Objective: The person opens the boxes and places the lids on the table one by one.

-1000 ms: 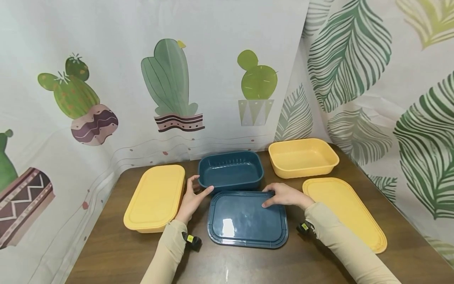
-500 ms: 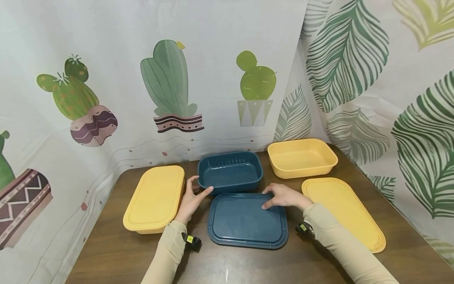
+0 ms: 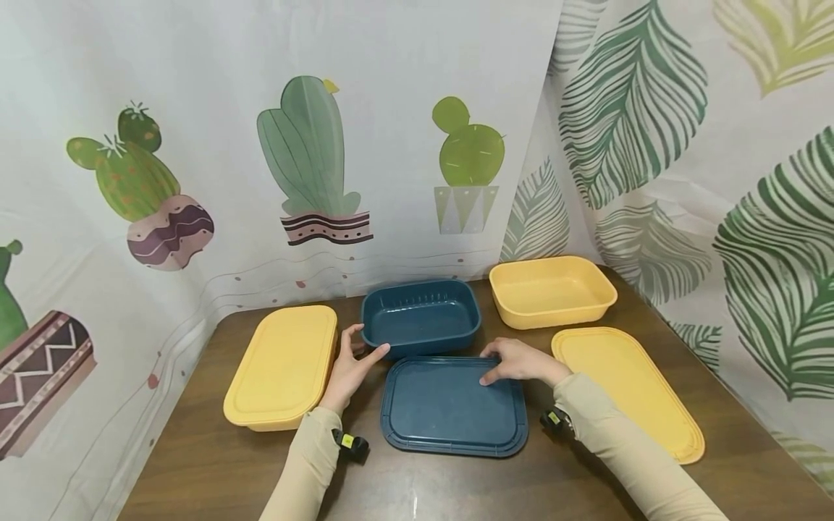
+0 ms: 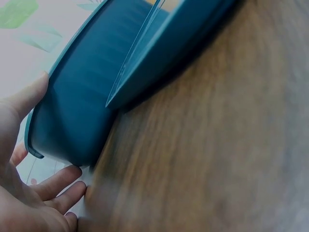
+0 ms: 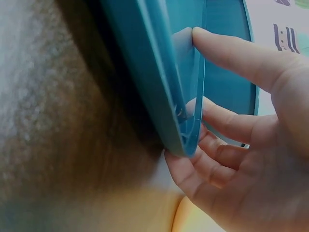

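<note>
A dark blue container point(image 3: 420, 322) stands uncovered at the middle back of the table. At its near left corner is my left hand point(image 3: 354, 367), thumb on the rim and fingers round the side; the left wrist view shows the thumb point(image 4: 34, 94) on that rim. In front of the container is a dark blue lid point(image 3: 449, 409) with a raised border. My right hand point(image 3: 521, 359) holds its far right corner, the thumb over the top face. In the right wrist view the other fingers point(image 5: 186, 176) curl at the lid's edge point(image 5: 186, 140).
To the left, a yellow container with its lid on point(image 3: 283, 365) stands beside my left forearm. An uncovered yellow container point(image 3: 550, 318) is at the back right. A loose yellow lid point(image 3: 632, 391) lies under my right forearm. A printed curtain point(image 3: 391, 145) hangs behind the table point(image 3: 417, 492).
The bright glare on the blue lid has gone, and its far edge has dropped slightly away from the container's rim. Both hands keep their places; the head view has shifted a little.
</note>
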The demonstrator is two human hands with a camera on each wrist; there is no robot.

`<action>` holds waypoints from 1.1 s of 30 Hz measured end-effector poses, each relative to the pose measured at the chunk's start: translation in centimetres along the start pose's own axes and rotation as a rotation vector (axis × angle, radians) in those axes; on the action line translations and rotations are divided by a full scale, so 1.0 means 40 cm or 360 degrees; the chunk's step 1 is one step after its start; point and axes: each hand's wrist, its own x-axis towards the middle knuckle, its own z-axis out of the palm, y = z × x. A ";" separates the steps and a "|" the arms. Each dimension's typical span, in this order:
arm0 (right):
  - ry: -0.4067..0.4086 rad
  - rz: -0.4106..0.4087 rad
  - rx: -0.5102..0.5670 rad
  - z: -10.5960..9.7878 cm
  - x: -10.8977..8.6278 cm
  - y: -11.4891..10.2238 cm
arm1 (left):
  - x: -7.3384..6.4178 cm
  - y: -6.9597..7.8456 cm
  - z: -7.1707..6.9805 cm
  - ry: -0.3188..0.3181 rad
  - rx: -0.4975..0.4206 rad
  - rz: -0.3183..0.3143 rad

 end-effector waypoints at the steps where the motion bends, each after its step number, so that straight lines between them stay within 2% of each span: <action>1: -0.0002 0.0002 0.0000 0.000 0.000 -0.001 | -0.001 0.000 0.000 -0.0001 -0.0003 0.0000; 10: 0.0006 0.0026 0.0053 0.013 -0.002 0.013 | -0.005 0.002 0.000 -0.0010 -0.0017 0.0006; 27: -0.0021 0.0000 0.0160 0.019 -0.012 0.015 | -0.004 -0.019 -0.001 -0.0001 -0.0037 -0.0002; 33: -0.0022 0.0022 0.0180 0.014 -0.010 0.014 | -0.003 -0.009 -0.003 -0.0020 -0.0047 0.0018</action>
